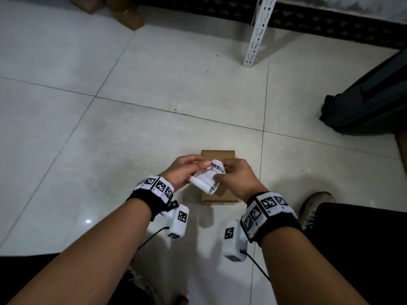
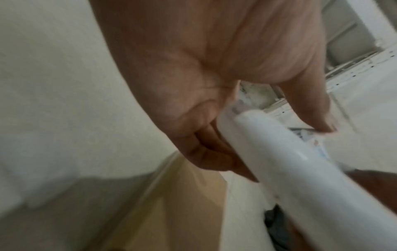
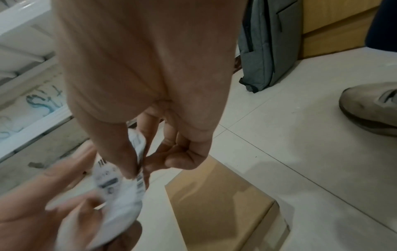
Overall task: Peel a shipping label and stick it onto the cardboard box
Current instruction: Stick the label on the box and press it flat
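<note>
A small brown cardboard box (image 1: 218,154) lies on the tiled floor, partly hidden under my hands, and shows again in the right wrist view as the box (image 3: 219,207). Above it I hold a curled white shipping label (image 1: 209,179) with barcodes. My left hand (image 1: 187,170) grips its rolled left part; the left wrist view shows the glossy roll (image 2: 290,169) between thumb and fingers. My right hand (image 1: 235,175) pinches the label's right edge (image 3: 139,163) between thumb and forefinger.
A dark grey backpack (image 1: 370,100) lies at the right, and a white perforated shelf post (image 1: 257,31) stands at the back. Brown parcels (image 1: 123,12) sit at the far left. My shoe (image 1: 315,208) rests on the floor tiles (image 1: 88,128) near the box.
</note>
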